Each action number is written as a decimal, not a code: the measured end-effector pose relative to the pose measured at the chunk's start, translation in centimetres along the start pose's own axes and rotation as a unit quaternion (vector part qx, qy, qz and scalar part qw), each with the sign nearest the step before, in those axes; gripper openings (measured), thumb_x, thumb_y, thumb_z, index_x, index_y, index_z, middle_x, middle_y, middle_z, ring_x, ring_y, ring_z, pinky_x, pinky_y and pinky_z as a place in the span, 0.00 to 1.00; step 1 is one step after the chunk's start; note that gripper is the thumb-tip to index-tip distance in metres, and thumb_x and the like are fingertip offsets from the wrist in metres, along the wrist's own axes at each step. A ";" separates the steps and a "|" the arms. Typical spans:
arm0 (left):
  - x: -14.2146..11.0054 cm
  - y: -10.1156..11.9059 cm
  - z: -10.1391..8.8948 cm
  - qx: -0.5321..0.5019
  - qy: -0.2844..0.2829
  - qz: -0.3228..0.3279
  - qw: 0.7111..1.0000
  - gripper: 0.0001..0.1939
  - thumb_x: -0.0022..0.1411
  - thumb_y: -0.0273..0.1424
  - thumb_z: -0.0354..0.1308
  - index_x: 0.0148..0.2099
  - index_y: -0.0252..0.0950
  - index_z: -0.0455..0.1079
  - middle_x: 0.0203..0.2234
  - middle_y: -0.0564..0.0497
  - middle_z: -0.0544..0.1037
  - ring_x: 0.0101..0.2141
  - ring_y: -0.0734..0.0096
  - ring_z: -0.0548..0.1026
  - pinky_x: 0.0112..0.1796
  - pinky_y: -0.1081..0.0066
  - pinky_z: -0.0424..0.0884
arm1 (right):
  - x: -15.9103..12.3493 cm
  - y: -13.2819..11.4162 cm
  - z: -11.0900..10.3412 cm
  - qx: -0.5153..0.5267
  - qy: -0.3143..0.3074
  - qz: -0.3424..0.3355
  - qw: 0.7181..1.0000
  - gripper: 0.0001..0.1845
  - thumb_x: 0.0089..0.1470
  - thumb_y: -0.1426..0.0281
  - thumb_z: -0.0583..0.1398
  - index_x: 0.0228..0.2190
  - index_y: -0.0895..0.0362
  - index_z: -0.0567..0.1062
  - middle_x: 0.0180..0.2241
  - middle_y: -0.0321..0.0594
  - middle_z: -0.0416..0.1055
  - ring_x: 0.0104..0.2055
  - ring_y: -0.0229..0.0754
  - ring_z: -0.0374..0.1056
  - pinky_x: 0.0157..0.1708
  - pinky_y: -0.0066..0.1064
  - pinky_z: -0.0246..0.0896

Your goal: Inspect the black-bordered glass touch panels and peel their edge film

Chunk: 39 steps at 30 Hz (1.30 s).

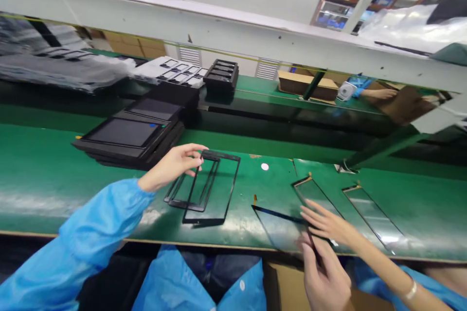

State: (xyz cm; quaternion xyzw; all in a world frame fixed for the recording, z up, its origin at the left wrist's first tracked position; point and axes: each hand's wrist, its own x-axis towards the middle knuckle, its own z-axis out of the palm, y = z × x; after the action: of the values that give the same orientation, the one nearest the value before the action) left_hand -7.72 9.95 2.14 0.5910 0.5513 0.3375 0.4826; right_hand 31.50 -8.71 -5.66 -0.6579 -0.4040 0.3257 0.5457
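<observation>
My left hand [177,163], in a blue sleeve, pinches the upper left corner of a thin black rectangular frame [233,189], tilted over the green bench. Partly behind it lies another black frame [175,201]. At the lower right, my right hand [324,272] grips the near corner of a clear, black-edged glass panel [279,214] with a small orange tab. Its fingers are blurred. A co-worker's hand [330,223], reaching in from the right with a band on the wrist, is spread just above mine, near another glass panel [314,187].
One more glass panel [372,214] lies farther right on the green bench [36,180]. A stack of black trays with dark screens [120,131] stands at the left. Behind are a small black tray stack [221,75], white trays [171,70] and a cardboard box [308,85]. A shelf beam [219,24] spans above.
</observation>
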 end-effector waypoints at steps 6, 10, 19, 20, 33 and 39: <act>-5.7 1.2 7.5 -0.133 -0.049 0.066 0.988 0.23 0.59 0.34 0.71 0.57 0.36 0.82 0.32 0.48 0.82 0.31 0.65 0.81 0.32 0.70 0.81 | -3.2 -0.3 6.0 0.164 -0.017 0.061 0.984 0.31 0.53 0.57 0.75 0.56 0.52 0.80 0.34 0.38 0.78 0.26 0.41 0.74 0.21 0.30 0.71; -7.1 0.9 9.3 -0.142 -0.041 0.083 0.986 0.19 0.61 0.33 0.71 0.55 0.38 0.84 0.37 0.45 0.84 0.35 0.64 0.81 0.35 0.70 0.82 | -3.8 -0.3 6.8 0.197 -0.050 0.086 0.975 0.32 0.52 0.58 0.76 0.56 0.52 0.80 0.36 0.38 0.77 0.27 0.39 0.73 0.22 0.28 0.71; -7.9 0.7 9.6 -0.114 -0.043 0.120 0.985 0.17 0.63 0.31 0.70 0.54 0.46 0.86 0.38 0.48 0.80 0.36 0.65 0.79 0.36 0.72 0.82 | -3.8 -0.9 6.2 0.191 -0.011 0.087 0.978 0.33 0.50 0.57 0.77 0.56 0.53 0.82 0.34 0.39 0.78 0.24 0.38 0.69 0.21 0.29 0.69; -7.9 0.8 9.6 -0.109 -0.046 0.125 0.985 0.17 0.63 0.30 0.70 0.54 0.48 0.86 0.37 0.49 0.80 0.36 0.66 0.79 0.35 0.73 0.82 | -3.9 -1.0 6.3 0.193 -0.010 0.089 0.977 0.33 0.50 0.57 0.77 0.56 0.53 0.82 0.34 0.39 0.78 0.24 0.38 0.69 0.21 0.29 0.69; -8.1 0.7 10.9 -0.207 -0.065 0.062 0.974 0.17 0.62 0.32 0.73 0.54 0.42 0.86 0.46 0.44 0.85 0.35 0.66 0.81 0.33 0.72 0.82 | -4.4 -2.0 6.8 0.219 0.004 0.095 0.971 0.37 0.50 0.62 0.77 0.60 0.54 0.78 0.37 0.41 0.79 0.31 0.41 0.72 0.26 0.28 0.73; -8.0 0.1 11.6 -0.289 -0.081 0.001 0.954 0.24 0.59 0.36 0.77 0.58 0.39 0.84 0.31 0.48 0.85 0.31 0.68 0.81 0.30 0.75 0.81 | -4.8 -2.0 7.2 0.176 0.019 0.097 0.979 0.37 0.51 0.60 0.75 0.61 0.53 0.78 0.41 0.41 0.77 0.32 0.40 0.73 0.26 0.28 0.73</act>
State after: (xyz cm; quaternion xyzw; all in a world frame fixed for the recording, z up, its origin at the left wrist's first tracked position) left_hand 1.82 -0.20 -0.23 0.4520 0.3885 0.4341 0.6754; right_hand 22.70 -9.51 -5.10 -0.5937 -0.2637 0.4309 0.6264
